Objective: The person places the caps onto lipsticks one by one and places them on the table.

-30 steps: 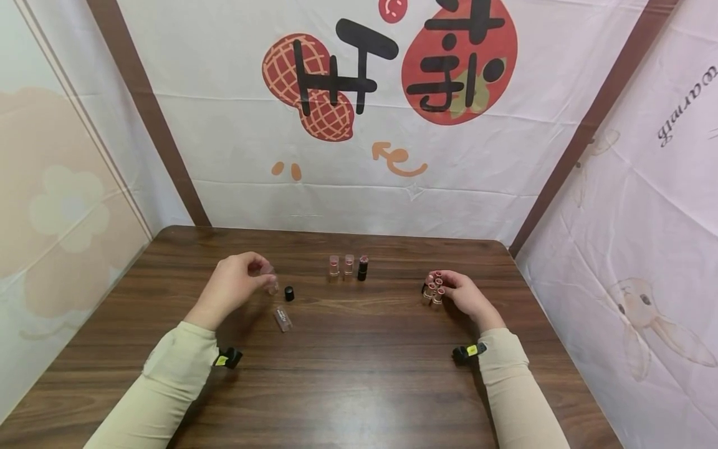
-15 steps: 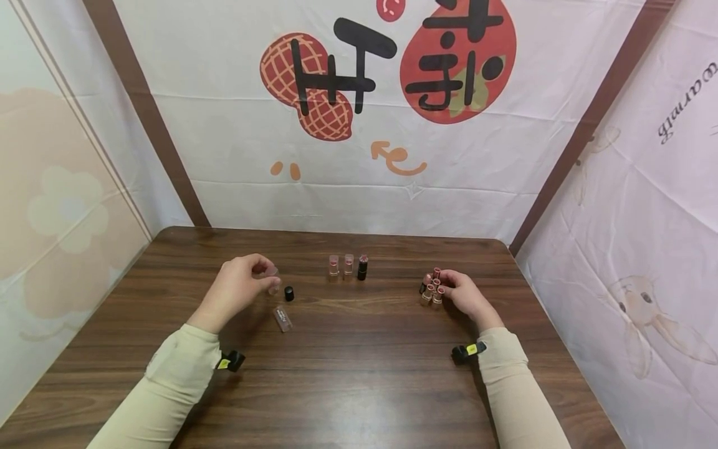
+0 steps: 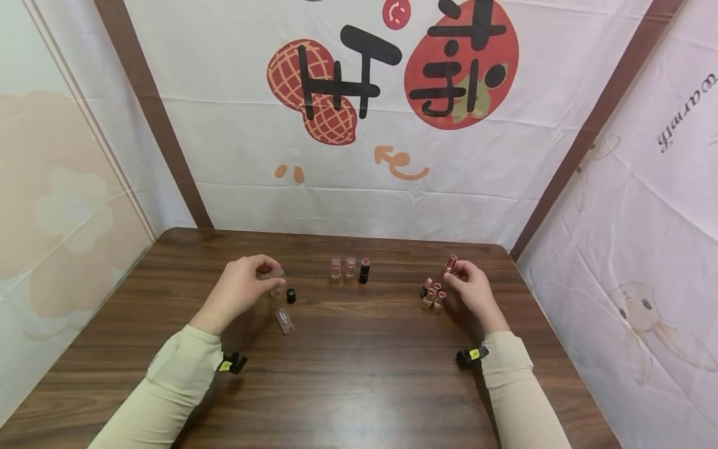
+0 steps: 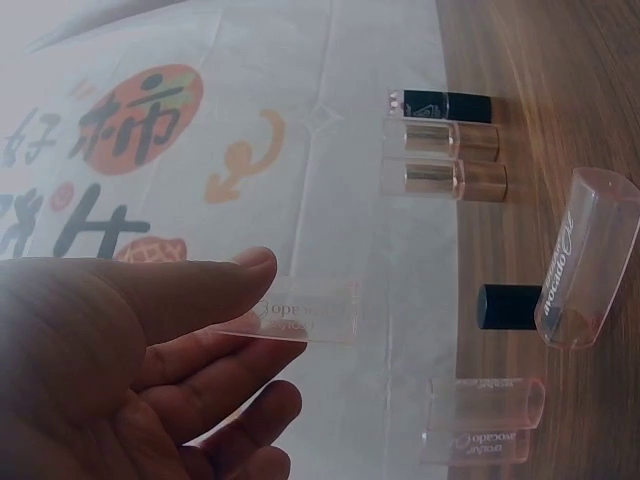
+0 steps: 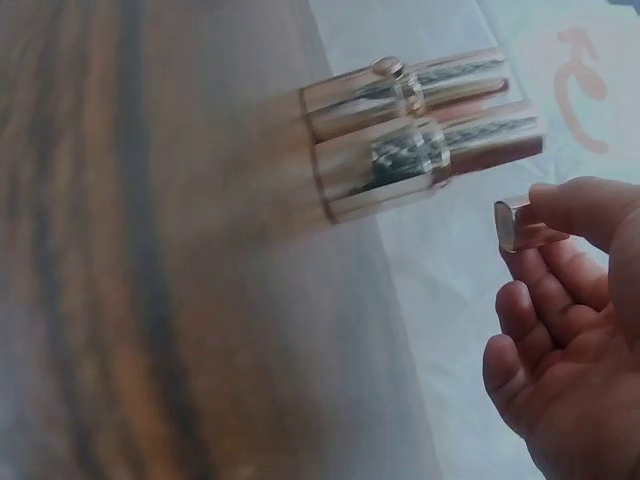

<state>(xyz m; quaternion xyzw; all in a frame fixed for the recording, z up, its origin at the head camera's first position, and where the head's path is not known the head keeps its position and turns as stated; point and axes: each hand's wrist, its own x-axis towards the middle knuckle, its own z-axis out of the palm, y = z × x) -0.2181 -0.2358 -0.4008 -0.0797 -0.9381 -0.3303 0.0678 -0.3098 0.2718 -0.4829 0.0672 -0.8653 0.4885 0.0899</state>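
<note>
My left hand [image 3: 247, 284] pinches a clear lipstick cap [image 4: 310, 312] between thumb and fingers, over the left of the table. Under it in the left wrist view lie several more clear caps [image 4: 590, 255], printed with lettering, and a black cap [image 4: 505, 307]. At the right my right hand [image 3: 471, 287] pinches a rose-gold lipstick [image 3: 451, 263], raised above the tabletop. Its metallic lower end [image 5: 515, 224] shows in the right wrist view; the rest is behind the fingers. Just left of that hand, several uncapped lipsticks [image 3: 440, 300] stand upright in a tight cluster.
At the back middle of the wooden table [image 3: 348, 374] two gold lipsticks with clear tops [image 3: 335, 269] stand in a row beside a black lipstick [image 3: 364, 272]. A printed white cloth [image 3: 336, 206] hangs behind the table's far edge.
My right hand has lifted the rose-gold lipstick from the cluster and moved it up and slightly right. The left hand keeps its cap in nearly the same place.
</note>
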